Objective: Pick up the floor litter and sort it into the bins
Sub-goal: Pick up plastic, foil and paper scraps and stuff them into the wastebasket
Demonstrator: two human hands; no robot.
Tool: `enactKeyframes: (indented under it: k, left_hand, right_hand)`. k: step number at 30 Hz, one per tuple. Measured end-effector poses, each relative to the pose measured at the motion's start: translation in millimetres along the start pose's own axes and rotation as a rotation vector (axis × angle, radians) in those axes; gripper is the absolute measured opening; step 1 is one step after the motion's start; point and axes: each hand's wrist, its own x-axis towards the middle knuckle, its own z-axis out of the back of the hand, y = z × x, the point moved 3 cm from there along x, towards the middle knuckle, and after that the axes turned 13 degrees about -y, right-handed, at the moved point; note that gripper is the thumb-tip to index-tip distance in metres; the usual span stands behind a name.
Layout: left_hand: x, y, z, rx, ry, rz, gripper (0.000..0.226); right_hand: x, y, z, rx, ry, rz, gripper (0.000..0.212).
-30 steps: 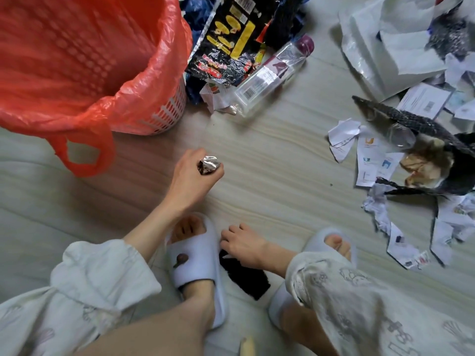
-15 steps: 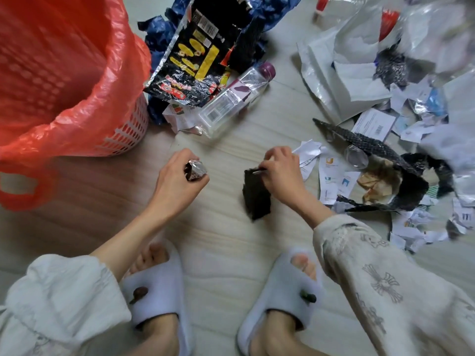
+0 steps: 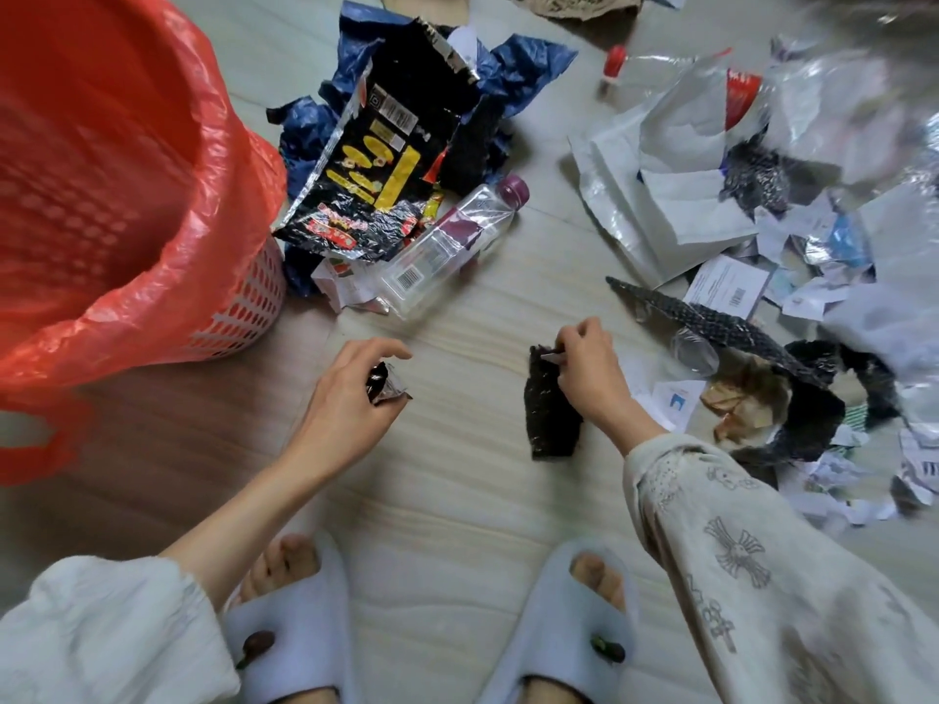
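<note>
2 hands each pinch a wrapper.

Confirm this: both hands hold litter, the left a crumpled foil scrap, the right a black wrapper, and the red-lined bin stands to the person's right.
Wrong on the bin. The head view shows the red-lined bin to the person's left. The rest holds: left hand grips the foil scrap, right hand pinches the black wrapper.

Left hand curled, fingers pinching something small. Right hand curled too, pinching near thumb. Both forearms extended forward.
</note>
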Motion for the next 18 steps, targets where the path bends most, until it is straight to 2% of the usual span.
enactKeyframes:
  k: [3, 7, 12, 14, 18]
  left_hand:
    - [4.3, -3.4, 5.1, -0.026, -0.026, -0.017, 0.041]
    - [5.8, -14.2, 15.2, -0.028, 0.010, -0.037, 0.040]
    - [21.3, -67.2, 55.3, -0.116, -0.020, -0.149, 0.030]
    - [30.9, -89.7, 82.3, -0.158, -0.116, -0.191, 0.029]
    - [36.7, -104.5, 158.4, -0.184, -0.491, -0.230, 0.025]
  right_hand:
    - [2.9, 11.4, 6.6, 0.088, -0.016, 0.035, 0.027]
    - [3.8, 36.0, 31.5, 0.255, -0.100, -0.005, 0.019]
    - [19.6, 99.7, 116.6, 0.476, -0.286, 0.025, 0.017]
    - [20.9, 133.1, 153.5, 0.563, -0.361, 0.072, 0.017]
    - [6.7, 206.2, 206.9, 0.766, -0.478, 0.165, 0.019]
